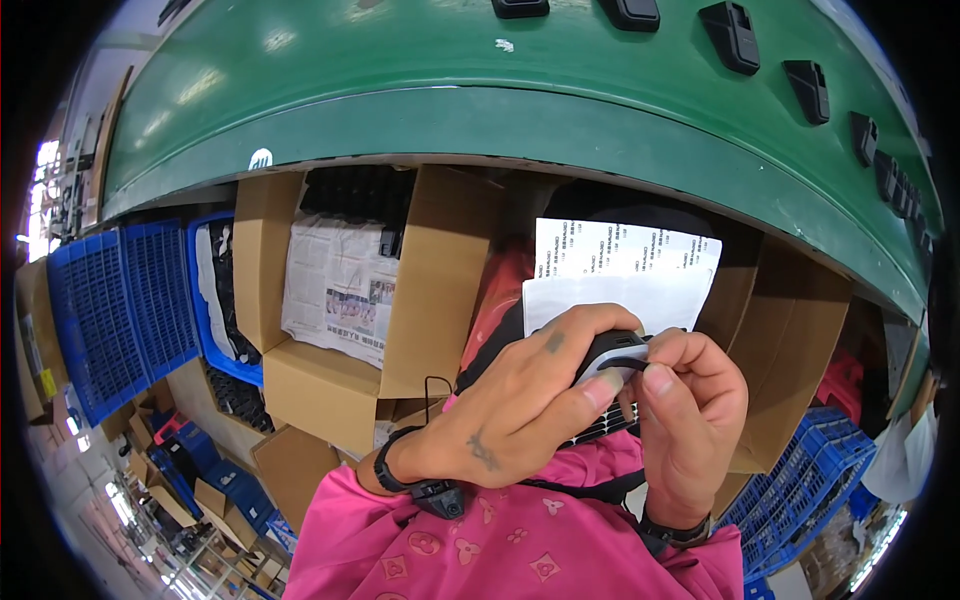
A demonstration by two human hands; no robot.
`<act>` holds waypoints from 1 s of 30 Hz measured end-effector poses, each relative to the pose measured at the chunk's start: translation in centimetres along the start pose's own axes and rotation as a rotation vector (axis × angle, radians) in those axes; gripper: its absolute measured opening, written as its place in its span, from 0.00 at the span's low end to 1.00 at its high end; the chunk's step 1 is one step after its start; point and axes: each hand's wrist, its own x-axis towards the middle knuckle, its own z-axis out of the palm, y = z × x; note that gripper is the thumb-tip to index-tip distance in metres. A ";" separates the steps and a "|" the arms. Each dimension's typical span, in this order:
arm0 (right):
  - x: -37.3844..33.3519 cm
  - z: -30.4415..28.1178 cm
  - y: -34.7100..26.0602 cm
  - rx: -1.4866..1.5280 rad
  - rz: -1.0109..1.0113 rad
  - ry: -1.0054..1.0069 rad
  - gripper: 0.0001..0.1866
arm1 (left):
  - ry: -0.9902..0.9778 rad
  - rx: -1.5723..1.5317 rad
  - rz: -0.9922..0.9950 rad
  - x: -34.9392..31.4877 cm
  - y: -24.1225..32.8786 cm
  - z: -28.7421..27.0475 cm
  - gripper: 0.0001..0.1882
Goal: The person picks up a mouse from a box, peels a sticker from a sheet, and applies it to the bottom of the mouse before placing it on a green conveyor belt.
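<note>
A green table [480,125] runs across the far side, a white sheet [620,255] nearer. The left hand [525,390] slants in from the left, back upward; the right hand [694,415] rises more steeply, fingers curled. Between them sits a device [610,346], the left thumb and fingers clamped around it. The right thumb and forefinger pinch a dark strip [630,363] at its end.

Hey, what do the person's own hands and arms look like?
Both are bare. The left hand has dark markings and a black wrist strap with a small black device; the right hand, a dark wristband. The sleeves are pink.
</note>
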 end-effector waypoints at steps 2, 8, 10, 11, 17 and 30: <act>0.0 0.1 0.1 -0.020 -0.005 0.000 0.04 | 0.012 -0.005 0.003 0.0 0.0 0.1 0.28; 0.0 0.2 0.3 -0.042 -0.012 0.006 0.04 | 0.060 0.092 0.152 0.0 -0.6 0.1 0.24; 0.0 0.3 0.4 -0.031 -0.018 0.002 0.04 | 0.056 0.100 0.231 0.1 -0.8 0.1 0.21; 0.0 0.3 0.5 -0.021 -0.023 -0.003 0.04 | 0.062 0.118 0.240 0.1 -0.7 0.1 0.21; 0.0 0.5 0.9 -0.101 -0.125 0.036 0.04 | 0.069 0.189 0.256 0.1 -0.9 0.3 0.21; 3.5 -3.1 2.4 -0.107 -0.179 0.126 0.10 | 0.225 -0.511 0.048 -0.1 -2.7 -1.3 0.21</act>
